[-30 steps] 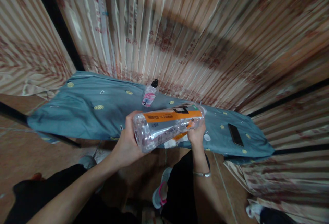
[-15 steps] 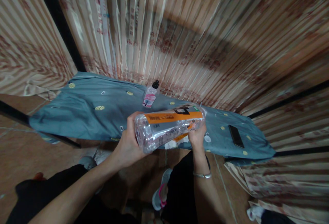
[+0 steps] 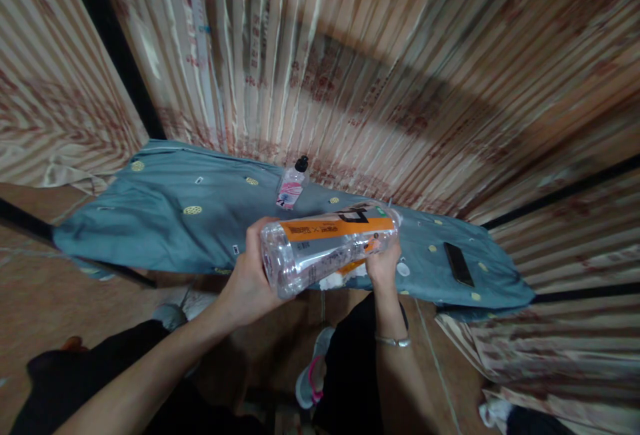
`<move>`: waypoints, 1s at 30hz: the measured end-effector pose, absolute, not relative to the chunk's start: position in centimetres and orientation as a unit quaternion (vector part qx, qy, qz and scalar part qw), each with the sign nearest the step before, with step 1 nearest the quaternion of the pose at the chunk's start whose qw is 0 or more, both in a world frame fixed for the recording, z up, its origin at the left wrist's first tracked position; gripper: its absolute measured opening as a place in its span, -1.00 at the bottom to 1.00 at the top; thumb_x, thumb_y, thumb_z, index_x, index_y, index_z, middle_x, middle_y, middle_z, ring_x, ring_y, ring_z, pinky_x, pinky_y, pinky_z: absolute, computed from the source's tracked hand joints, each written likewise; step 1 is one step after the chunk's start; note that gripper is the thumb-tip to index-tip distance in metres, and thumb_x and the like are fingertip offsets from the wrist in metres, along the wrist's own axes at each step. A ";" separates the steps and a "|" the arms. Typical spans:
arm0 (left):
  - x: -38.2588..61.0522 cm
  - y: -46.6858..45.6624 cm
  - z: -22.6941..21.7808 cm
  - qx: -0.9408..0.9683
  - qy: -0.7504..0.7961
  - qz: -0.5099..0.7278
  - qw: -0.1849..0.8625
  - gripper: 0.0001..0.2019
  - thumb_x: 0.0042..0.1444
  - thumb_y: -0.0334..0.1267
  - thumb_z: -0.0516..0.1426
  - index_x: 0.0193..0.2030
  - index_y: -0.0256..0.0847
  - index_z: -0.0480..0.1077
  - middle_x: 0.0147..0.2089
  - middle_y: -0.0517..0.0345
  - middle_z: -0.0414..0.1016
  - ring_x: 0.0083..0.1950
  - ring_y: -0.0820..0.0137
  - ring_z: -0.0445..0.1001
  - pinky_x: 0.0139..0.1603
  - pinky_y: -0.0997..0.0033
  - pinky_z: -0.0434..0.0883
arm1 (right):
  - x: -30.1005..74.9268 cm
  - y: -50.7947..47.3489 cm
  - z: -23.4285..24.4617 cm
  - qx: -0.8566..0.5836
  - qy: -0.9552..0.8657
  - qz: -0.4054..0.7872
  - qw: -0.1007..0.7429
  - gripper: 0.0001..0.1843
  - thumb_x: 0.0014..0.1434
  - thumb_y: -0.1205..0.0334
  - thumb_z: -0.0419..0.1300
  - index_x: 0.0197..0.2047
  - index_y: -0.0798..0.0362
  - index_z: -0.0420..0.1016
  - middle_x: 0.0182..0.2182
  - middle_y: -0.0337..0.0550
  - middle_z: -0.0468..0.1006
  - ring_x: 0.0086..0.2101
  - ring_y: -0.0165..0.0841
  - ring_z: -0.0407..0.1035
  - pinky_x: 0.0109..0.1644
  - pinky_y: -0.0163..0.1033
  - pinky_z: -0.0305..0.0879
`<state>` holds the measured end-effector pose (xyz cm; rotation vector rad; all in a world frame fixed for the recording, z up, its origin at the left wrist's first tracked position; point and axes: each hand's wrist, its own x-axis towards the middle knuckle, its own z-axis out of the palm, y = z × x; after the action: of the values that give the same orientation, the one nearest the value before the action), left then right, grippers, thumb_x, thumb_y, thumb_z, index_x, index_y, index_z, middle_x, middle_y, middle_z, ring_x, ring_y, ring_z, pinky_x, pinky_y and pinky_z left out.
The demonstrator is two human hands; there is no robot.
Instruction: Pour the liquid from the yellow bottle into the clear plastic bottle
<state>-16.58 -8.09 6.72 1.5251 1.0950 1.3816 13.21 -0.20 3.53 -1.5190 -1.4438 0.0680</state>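
A large clear plastic bottle (image 3: 330, 245) with an orange and grey label lies sideways in the air above the cloth-covered table. My left hand (image 3: 253, 272) is closed around its base end, the fingers partly hidden behind it. Near the other end my right hand (image 3: 383, 263) grips the bottle from below, and a metal bangle circles that wrist. Under the bottle, a white crumpled piece (image 3: 333, 282) and something orange show at the table's front edge. A round white disc (image 3: 403, 268) rests just right of my right hand.
A small pink-labelled bottle with a black top (image 3: 292, 185) stands at the table's back edge. On the right lies a black phone (image 3: 459, 264). The blue-green cloth (image 3: 155, 222) covers the narrow table. Pleated curtains (image 3: 350, 88) and dark poles (image 3: 113, 42) surround it.
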 end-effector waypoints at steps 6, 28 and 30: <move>-16.6 -8.1 6.7 0.599 0.431 0.547 0.395 0.02 -0.14 -0.13 0.53 0.43 0.08 0.14 0.16 -0.03 0.73 0.05 -0.10 0.83 0.05 -0.12 0.72 | 13.3 -0.1 3.5 -0.615 -0.606 0.029 0.504 -0.38 0.20 -0.08 0.21 0.24 0.05 0.54 0.07 0.19 0.75 0.08 0.12 0.69 0.22 0.23 0.63; -16.5 -8.1 7.0 0.602 0.435 0.538 0.398 0.04 -0.13 -0.09 0.52 0.44 0.08 0.08 0.14 -0.04 0.73 0.07 -0.13 0.83 0.07 -0.17 0.71 | 13.1 -0.2 3.8 -0.621 -0.610 0.014 0.493 -0.41 0.21 -0.05 0.22 0.23 0.04 0.54 0.01 0.14 0.76 0.06 0.10 0.70 0.15 0.19 0.66; -16.5 -8.1 6.9 0.600 0.433 0.543 0.396 0.05 -0.13 -0.09 0.52 0.44 0.08 0.09 0.14 -0.04 0.73 0.05 -0.11 0.83 0.05 -0.15 0.71 | 13.1 -0.2 3.8 -0.615 -0.611 0.018 0.497 -0.39 0.20 -0.04 0.22 0.25 0.04 0.53 0.02 0.14 0.76 0.05 0.09 0.70 0.15 0.19 0.66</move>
<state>-16.48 -8.09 6.90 1.5215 1.0967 1.3770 13.07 -0.24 3.84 -1.4895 -1.4802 0.0446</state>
